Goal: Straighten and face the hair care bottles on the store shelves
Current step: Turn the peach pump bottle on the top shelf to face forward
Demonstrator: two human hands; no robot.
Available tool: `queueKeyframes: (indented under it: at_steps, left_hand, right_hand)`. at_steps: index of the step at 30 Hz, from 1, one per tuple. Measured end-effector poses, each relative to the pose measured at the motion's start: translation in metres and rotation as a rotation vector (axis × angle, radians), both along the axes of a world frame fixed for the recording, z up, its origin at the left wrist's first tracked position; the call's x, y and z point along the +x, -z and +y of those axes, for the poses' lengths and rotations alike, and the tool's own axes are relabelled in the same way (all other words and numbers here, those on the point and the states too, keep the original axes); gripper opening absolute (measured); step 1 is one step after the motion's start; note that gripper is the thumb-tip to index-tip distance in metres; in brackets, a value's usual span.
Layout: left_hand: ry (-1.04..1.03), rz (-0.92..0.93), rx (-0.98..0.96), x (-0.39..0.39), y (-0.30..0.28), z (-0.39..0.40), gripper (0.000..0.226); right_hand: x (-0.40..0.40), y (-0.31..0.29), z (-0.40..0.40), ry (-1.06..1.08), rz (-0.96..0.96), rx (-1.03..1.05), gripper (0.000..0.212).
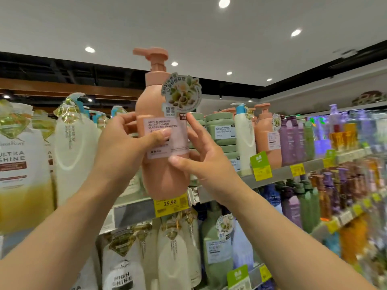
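Observation:
A tall peach pump bottle [159,97] of anti-dandruff shampoo is held up in front of the top shelf, label toward me, with a round green tag hanging at its neck. My left hand [125,143] grips its left side, thumb across the label. On the bottle's right side my right hand [201,155] rests with fingers spread, thumb under the label. The bottle's base hovers just above the shelf edge [278,174].
White and gold bottles [21,164] stand at the left, green tubs [219,126], a white pump bottle and another peach bottle [268,139] at the right, then purple bottles. Yellow price tags [170,204] line the shelf edges. A lower shelf holds more bottles.

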State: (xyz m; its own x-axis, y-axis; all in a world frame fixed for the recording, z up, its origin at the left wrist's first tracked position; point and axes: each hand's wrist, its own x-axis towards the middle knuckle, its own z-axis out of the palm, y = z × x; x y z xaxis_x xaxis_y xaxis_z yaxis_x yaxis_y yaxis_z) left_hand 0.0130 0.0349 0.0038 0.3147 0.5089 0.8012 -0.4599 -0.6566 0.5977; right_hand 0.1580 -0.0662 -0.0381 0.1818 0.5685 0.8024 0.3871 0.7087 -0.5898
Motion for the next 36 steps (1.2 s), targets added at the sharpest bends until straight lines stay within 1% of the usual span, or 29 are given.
queueKeyframes:
  at_steps: [4,7,8,10,11,13,14,16,17,18,20,21,22,24,25,28,29,30,31,33,35,36]
  left_hand:
    - [0.108,0.035,-0.049,0.047,0.007,-0.022,0.078]
    - [0.137,0.072,-0.054,0.089,0.008,-0.044,0.078]
    - [0.147,0.084,-0.055,0.103,0.008,-0.051,0.078]
    - [0.167,0.106,-0.051,0.131,0.006,-0.066,0.077]
    - [0.171,0.116,-0.050,0.146,0.005,-0.073,0.076]
    - [0.173,0.135,-0.057,0.174,0.005,-0.086,0.072]
    - [0.180,0.140,-0.063,0.187,0.004,-0.091,0.069]
    - [0.190,0.167,-0.061,0.211,0.001,-0.101,0.066]
    - [0.190,0.197,-0.048,0.222,-0.001,-0.105,0.067]
    - [0.192,0.229,-0.033,0.233,-0.004,-0.110,0.068]
    - [0.178,0.283,-0.008,0.253,-0.011,-0.117,0.068]
    - [0.147,0.295,-0.009,0.262,-0.015,-0.119,0.068]
    - [0.101,0.295,-0.016,0.270,-0.019,-0.118,0.068]
    - [-0.013,0.279,-0.003,0.285,-0.029,-0.111,0.062]
    - [-0.078,0.280,0.025,0.291,-0.035,-0.107,0.060]
    - [-0.324,0.386,0.164,0.310,-0.052,-0.094,0.062]
    - [-0.392,0.436,0.194,0.317,-0.057,-0.089,0.053]
    - [-0.445,0.487,0.203,0.324,-0.061,-0.084,0.037]
    - [-0.485,0.538,0.196,0.331,-0.064,-0.080,0.030]
    - [-0.521,0.632,0.166,0.344,-0.067,-0.071,0.031]
    - [-0.513,0.669,0.140,0.353,-0.067,-0.066,0.033]
    - [-0.518,0.676,0.133,0.356,-0.067,-0.063,0.034]
  right_hand:
    - [0.045,0.002,-0.028,0.007,0.055,-0.030,0.085]
    - [0.087,0.002,-0.053,0.009,0.098,-0.056,0.099]
    - [0.102,0.001,-0.061,0.003,0.096,-0.064,0.099]
    - [0.131,-0.003,-0.076,-0.017,0.072,-0.074,0.087]
    - [0.147,-0.004,-0.083,-0.023,0.072,-0.081,0.087]
    - [0.177,-0.006,-0.095,-0.034,0.092,-0.088,0.097]
    - [0.193,-0.006,-0.099,-0.047,0.112,-0.076,0.096]
    - [0.220,-0.007,-0.107,-0.069,0.124,-0.057,0.085]
    - [0.232,-0.007,-0.110,-0.069,0.129,-0.057,0.084]
    - [0.246,-0.008,-0.114,-0.057,0.137,-0.057,0.091]
    - [0.274,-0.009,-0.123,-0.033,0.160,-0.064,0.113]
    - [0.287,-0.010,-0.127,-0.033,0.165,-0.063,0.119]
    - [0.300,-0.011,-0.131,-0.038,0.168,-0.056,0.119]
    - [0.321,-0.015,-0.139,-0.053,0.173,-0.030,0.103]
    - [0.329,-0.017,-0.143,-0.064,0.171,-0.025,0.098]
    - [0.353,-0.021,-0.149,-0.091,0.164,-0.036,0.100]
    - [0.359,-0.022,-0.150,-0.104,0.160,-0.034,0.101]
    - [0.364,-0.022,-0.150,-0.114,0.156,-0.034,0.104]
    - [0.367,-0.021,-0.149,-0.117,0.151,-0.035,0.105]
    - [0.372,-0.020,-0.146,-0.114,0.150,-0.032,0.100]
    - [0.375,-0.017,-0.142,-0.121,0.158,-0.048,0.097]
    - [0.375,-0.016,-0.140,-0.123,0.163,-0.057,0.099]
